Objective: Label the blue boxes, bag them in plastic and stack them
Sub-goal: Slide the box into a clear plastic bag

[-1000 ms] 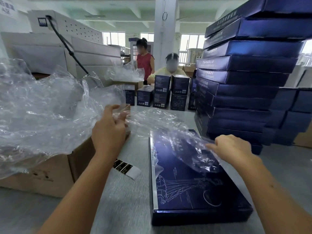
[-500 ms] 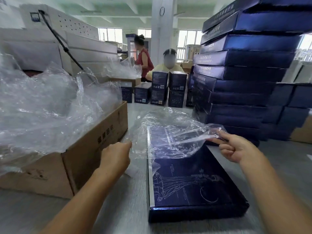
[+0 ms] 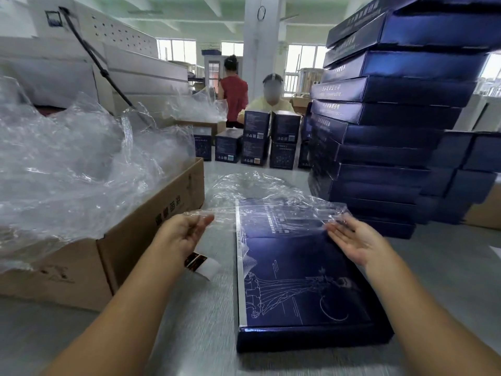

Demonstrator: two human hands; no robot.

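Blue box point(image 3: 303, 270) lay flat, plastic bag point(image 3: 271, 196) over its 12 o'clock end. Left hand point(image 3: 181, 237) at 9 o'clock, right hand point(image 3: 355, 240) at 3 o'clock, fingers straight, touching bag's edge.

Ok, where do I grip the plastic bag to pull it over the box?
By the mouth edge of the plastic bag, at both corners, from the near side: the mouth lies across the far end of the blue box, opening towards you.

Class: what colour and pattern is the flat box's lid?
The box lid is dark blue with white line drawing; head view.
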